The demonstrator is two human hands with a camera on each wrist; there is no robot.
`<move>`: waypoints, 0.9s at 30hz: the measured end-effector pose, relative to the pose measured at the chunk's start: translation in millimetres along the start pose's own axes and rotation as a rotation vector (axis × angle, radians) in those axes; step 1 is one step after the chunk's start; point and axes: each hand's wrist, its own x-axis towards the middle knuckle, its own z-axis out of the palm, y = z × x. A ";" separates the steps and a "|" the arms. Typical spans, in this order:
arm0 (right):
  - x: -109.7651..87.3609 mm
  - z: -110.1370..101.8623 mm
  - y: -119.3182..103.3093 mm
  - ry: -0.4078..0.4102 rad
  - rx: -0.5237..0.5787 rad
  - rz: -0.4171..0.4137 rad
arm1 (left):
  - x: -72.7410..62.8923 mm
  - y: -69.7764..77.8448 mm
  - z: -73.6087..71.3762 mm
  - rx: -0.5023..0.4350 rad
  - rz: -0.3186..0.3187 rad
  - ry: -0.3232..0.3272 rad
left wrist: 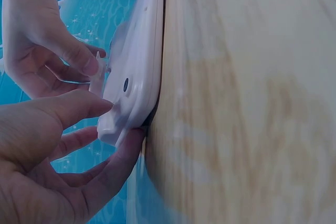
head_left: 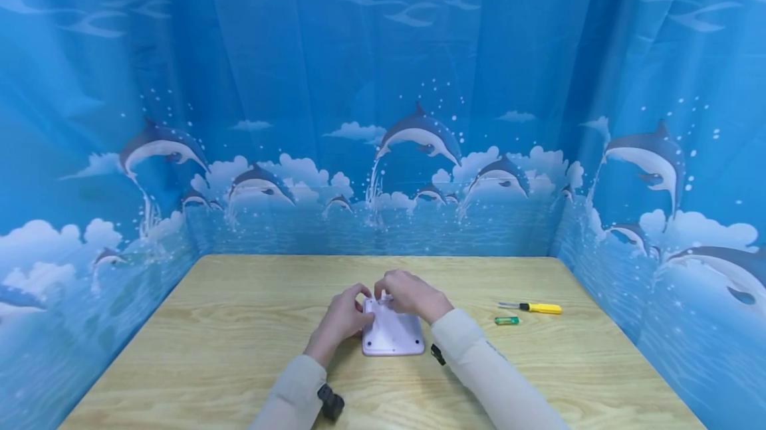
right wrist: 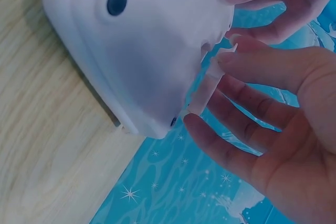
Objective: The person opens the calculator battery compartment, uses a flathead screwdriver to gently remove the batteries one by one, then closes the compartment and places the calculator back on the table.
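Observation:
A pale pink, rounded-square device [head_left: 393, 335], which looks like a calculator lying back side up, rests on the table with dark round feet at its corners. My left hand [head_left: 342, 316] grips its far left edge, thumb on the upper face and fingers at the side, as the left wrist view shows. At the far edge my right hand [head_left: 411, 294] pinches a small pale battery cover [right wrist: 206, 90] between thumb and fingers. In the right wrist view this cover stands tilted beside an opening in the calculator's edge. The inside of that opening is hidden.
To the right of the calculator lie a green battery [head_left: 507, 320] and, just behind it, a screwdriver [head_left: 541, 308] with a yellow handle, its tip pointing left. A blue dolphin-print curtain [head_left: 383, 84] encloses the wooden table [head_left: 239, 330] at the back and sides.

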 end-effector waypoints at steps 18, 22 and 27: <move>5.2 2.6 -1.6 -0.010 -0.024 0.005 | 0.7 1.3 1.3 -0.008 -0.026 -0.006; 4.1 2.5 -1.6 -0.007 -0.027 0.001 | 1.2 1.4 1.2 -0.006 -0.025 -0.006; 3.8 2.6 -2.5 -0.009 -0.036 -0.005 | 1.5 1.1 0.8 -0.004 -0.022 -0.007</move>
